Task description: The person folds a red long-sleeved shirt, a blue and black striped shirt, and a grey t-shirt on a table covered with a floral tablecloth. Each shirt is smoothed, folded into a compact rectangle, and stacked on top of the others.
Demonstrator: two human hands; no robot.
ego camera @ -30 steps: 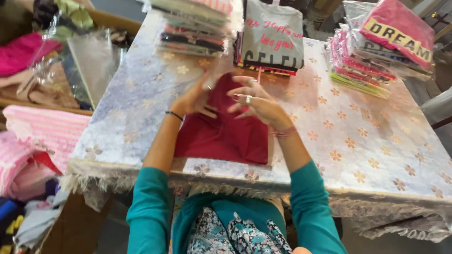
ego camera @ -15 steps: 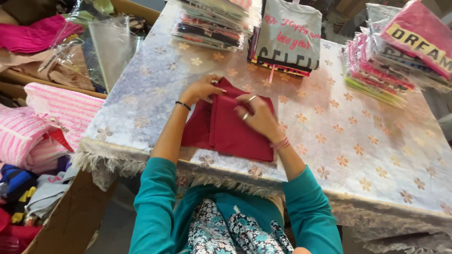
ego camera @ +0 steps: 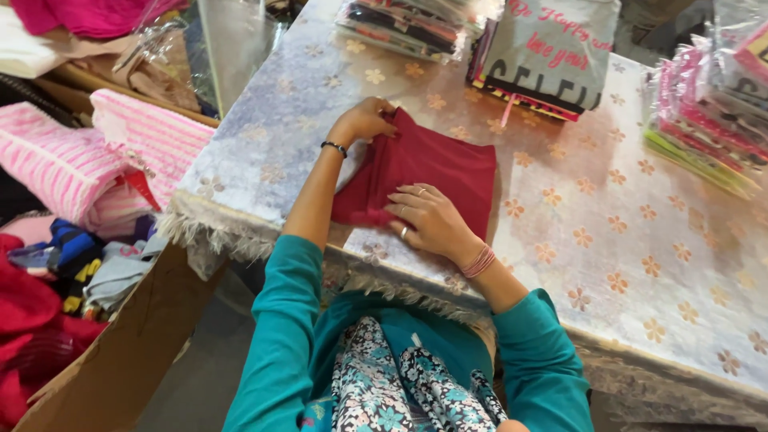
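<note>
Now L hand (ego camera: 366, 120) pinches red cloth (ego camera: 436, 164) corner, R hand (ego camera: 428, 220) flat on it.

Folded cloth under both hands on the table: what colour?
Plain dark red folded cloth, no pattern visible; seen in the head view, the only one.

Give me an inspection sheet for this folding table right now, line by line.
Surface: table under a glossy cover with a flower print and a fringed edge.
Job's things: dark red garment, partly folded, flat on the table.
Clutter: stacks of bagged clothes along the far edge; grey printed garment on one stack.
Hands: left hand grips the garment's far left corner; right hand presses flat on its near edge.
Cables: nothing seen.
Surroundings: pink striped clothes and a cardboard box at left.
</note>
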